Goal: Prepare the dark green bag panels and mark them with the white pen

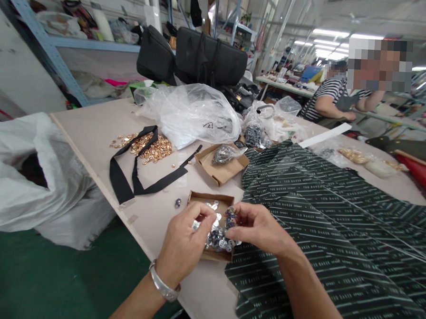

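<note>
A small open cardboard box (pixel 211 199) near the table's front edge holds several silver snap buttons (pixel 216 238). My left hand (pixel 183 241), with a metal bracelet at the wrist, hovers over the box's left side, fingers curled and pinched over the buttons. My right hand (pixel 255 227) is at the box's right side, thumb and fingers pinched on a few dark and silver buttons (pixel 230 217). A single loose button (pixel 178 203) lies on the table just left of the box. Dark green striped fabric (pixel 337 232) lies under my right forearm.
A black strap (pixel 133 179) and a pile of gold buttons (pixel 149 147) lie further back. A second cardboard box (pixel 221 167) holds a bag of parts. Clear plastic bags (pixel 194 112), black bags (pixel 209 57) and shelving stand behind. A person in a striped shirt (pixel 326 96) sits far right. A white sack (pixel 26 178) is at left.
</note>
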Available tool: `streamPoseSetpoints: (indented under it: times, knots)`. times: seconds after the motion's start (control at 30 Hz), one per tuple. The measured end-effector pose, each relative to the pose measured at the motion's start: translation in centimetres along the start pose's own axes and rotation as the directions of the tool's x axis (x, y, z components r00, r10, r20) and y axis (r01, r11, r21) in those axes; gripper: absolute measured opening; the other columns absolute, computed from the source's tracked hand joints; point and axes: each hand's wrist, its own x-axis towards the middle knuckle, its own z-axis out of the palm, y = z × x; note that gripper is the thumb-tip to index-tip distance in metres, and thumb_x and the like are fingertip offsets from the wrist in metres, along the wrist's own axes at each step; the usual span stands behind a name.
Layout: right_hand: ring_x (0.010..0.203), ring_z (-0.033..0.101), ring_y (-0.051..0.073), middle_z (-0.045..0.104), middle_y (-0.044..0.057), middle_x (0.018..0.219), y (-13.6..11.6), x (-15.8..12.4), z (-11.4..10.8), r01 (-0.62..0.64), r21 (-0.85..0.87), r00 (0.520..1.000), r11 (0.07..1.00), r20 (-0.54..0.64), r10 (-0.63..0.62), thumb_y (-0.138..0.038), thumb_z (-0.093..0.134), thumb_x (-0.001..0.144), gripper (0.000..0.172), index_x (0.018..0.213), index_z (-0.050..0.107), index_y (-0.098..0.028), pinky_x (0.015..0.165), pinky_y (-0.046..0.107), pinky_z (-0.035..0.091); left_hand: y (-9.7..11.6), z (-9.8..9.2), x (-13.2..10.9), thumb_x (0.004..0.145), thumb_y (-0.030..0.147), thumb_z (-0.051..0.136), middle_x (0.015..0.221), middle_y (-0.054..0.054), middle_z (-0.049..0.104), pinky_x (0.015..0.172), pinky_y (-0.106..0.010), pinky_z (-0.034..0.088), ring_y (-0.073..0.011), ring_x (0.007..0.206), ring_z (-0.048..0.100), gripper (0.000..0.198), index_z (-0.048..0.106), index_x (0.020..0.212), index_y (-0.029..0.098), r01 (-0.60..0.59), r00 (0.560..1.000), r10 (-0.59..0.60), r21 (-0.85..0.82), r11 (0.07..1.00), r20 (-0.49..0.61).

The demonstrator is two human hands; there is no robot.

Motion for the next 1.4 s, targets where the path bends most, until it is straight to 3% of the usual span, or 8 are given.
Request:
streamPoseSetpoints:
  times: [0.1,0.2,0.47,0.77,1.2,1.4]
  knots:
    - [0.062,0.048,0.009,0.055,-0.004,0.069,0.0,0.1,0.2,0.006,-0.011,1.0,1.0,-0.003,-0.006,-0.024,0.081,0.067,0.025,0.083,0.063,-0.014,0.059,0.023,0.038,-0.1,-0.4,0.1,0.095,0.026,0.053,0.101,-0.001,0.068,0.086,-0.03,0.045,-0.0164,0.095,0.062,0.014,0.065,0.1,0.022,-0.076,0.996,0.083,0.126,0.989,-0.046]
    - [0.062,0.048,0.009,0.056,-0.004,0.069,0.0,0.1,0.4,0.008,-0.015,1.0,1.0,0.011,-0.007,-0.023,0.08,0.068,0.024,0.082,0.063,-0.015,0.06,0.023,0.038,0.0,-0.2,0.1,0.091,0.025,0.06,0.109,-0.002,0.067,0.091,-0.029,0.047,-0.0172,0.103,0.061,0.015,0.068,0.104,0.024,-0.122,0.991,0.125,0.072,0.99,-0.048]
    - [0.062,0.047,0.009,0.056,-0.004,0.07,0.1,0.1,0.7,0.013,-0.055,0.999,0.998,0.036,-0.011,-0.021,0.078,0.068,0.02,0.081,0.064,-0.015,0.059,0.022,0.037,0.4,0.7,0.3,0.09,0.018,0.057,0.097,-0.003,0.067,0.086,-0.028,0.048,-0.0164,0.095,0.062,0.011,0.068,0.087,0.021,-0.119,0.992,0.118,-0.01,0.993,-0.044]
    - [0.061,0.047,0.009,0.056,-0.004,0.067,0.0,0.1,0.4,-0.01,-0.051,1.0,0.999,0.017,0.011,-0.022,0.078,0.066,0.021,0.078,0.062,-0.015,0.058,0.022,0.037,0.2,0.3,0.1,0.097,0.02,0.049,0.099,-0.003,0.063,0.084,-0.025,0.044,-0.0145,0.096,0.059,0.015,0.063,0.091,0.019,-0.174,0.984,0.176,0.081,0.981,-0.018]
    - [0.059,0.046,0.01,0.056,-0.003,0.066,-0.2,-0.2,-0.7,-0.012,-0.062,0.999,0.998,-0.031,0.01,-0.028,0.081,0.067,0.024,0.078,0.064,-0.016,0.056,0.023,0.035,0.1,-0.4,-0.4,0.098,0.025,0.046,0.087,0.001,0.06,0.076,-0.028,0.04,-0.0141,0.083,0.055,0.019,0.059,0.084,0.02,-0.033,0.999,0.033,0.006,0.999,0.039]
    - [0.061,0.047,0.01,0.056,-0.003,0.067,-0.2,-0.3,-0.8,-0.008,-0.07,0.999,0.998,-0.032,0.006,-0.028,0.079,0.069,0.023,0.081,0.064,-0.015,0.058,0.024,0.035,0.1,-0.4,-0.4,0.099,0.023,0.041,0.094,-0.002,0.061,0.081,-0.029,0.041,-0.0149,0.089,0.056,0.022,0.06,0.088,0.019,-0.121,0.991,0.117,0.069,0.99,0.058]
